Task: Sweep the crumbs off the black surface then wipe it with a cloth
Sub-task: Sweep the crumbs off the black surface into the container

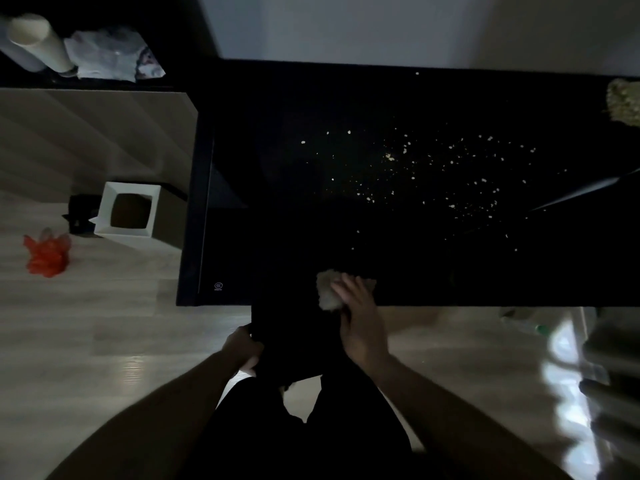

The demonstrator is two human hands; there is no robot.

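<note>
A black glossy surface fills the upper middle of the head view. Pale crumbs are scattered over its middle and right. At the front edge lies a crumpled grey-beige cloth, and my right hand is pressed on it with fingers curled over it. Just below the edge, my left hand grips a dark object held under the table's front edge; what it is cannot be told in the dim light.
A white square bin stands on the wood floor left of the table, with a red plastic bag beside it. A yellowish fuzzy item sits at the surface's far right. Shelf clutter lies top left.
</note>
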